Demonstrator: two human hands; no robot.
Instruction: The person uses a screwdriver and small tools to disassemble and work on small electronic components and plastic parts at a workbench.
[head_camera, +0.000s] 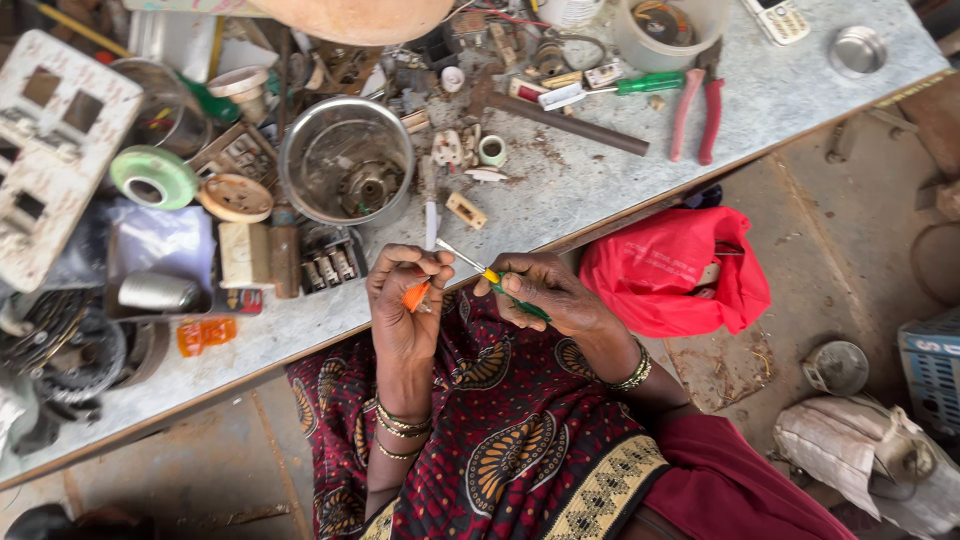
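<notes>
Patterned cloth (500, 440) over the lap, nearest the lens, directly beneath both grips. Left hand (405, 300) clenched around a small orange part (416, 296), pinched between thumb and fingertips; too small to make out exactly, possibly a plastic fitting. Right hand (545, 295) wrapped around a green-handled screwdriver (500, 283), its metal tip angled up and across to just above the orange part. Beyond the two grips, edge of a grey worktable (600, 200). Just past the left grip, a steel pot (346, 172). Farther out past the right grip, red-handled pliers (697, 115). Beside the right wrist, off the table, a red bag (670, 270).
</notes>
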